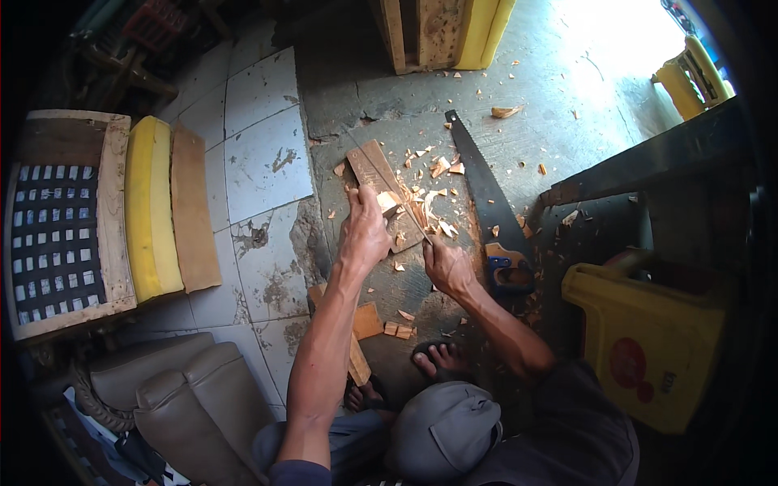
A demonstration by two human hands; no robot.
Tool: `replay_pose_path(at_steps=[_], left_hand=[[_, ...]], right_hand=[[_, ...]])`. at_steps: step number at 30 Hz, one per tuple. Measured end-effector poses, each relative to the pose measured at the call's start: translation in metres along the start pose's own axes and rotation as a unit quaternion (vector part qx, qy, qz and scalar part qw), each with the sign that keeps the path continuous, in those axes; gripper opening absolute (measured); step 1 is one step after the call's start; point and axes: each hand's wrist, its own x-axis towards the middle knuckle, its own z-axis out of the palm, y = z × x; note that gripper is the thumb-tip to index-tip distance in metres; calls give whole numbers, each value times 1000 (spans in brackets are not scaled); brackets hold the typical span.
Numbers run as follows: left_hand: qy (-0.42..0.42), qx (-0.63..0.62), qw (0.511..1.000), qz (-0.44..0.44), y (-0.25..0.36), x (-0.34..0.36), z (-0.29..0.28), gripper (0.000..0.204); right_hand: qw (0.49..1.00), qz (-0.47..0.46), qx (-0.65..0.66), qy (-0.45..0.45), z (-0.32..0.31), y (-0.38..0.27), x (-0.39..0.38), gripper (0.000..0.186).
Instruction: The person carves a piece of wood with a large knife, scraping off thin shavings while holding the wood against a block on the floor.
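Well, two bare hands are at work, one thing in each. The left hand (366, 231) is closed around one small wood piece (389, 200), holding it over one flat board (374, 164) that lies on the floor just ahead of that hand and to its right. The right hand (448, 263) is curled round one slim tool (416, 221), which slants ahead and leftward from the fist toward the wood piece; its exact kind is too fine to tell.

Pale wood chips (440, 167) lie ahead of the right hand, well over a dozen, too jumbled to count exactly. To that hand's right lies one saw (486, 185), its toothed blade pointing away and its blue and yellow handle nearest. Behind the left hand are one squarish offcut (367, 321), one small block (399, 330) and one long strip (357, 362). Two sandalled feet (440, 360) show behind the hands. Well left of the left hand stands one webbed frame (117, 174).
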Motion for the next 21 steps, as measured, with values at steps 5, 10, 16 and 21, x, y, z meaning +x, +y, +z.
replay_pose_path(at_steps=[5,10,16,21], left_hand=[[22,34,999,36,2,9,4,44],[-2,40,999,26,9,10,10,43],[-26,69,997,20,24,17,11,41],[-16,103,994,31,19,29,3,46]], right_hand=[[997,51,-29,-45,15,19,0,27],[995,72,-18,-61,13,20,-13,29],[992,100,-55,-56,24,27,-27,35],[925,227,225,-204,-19,8,-4,40]])
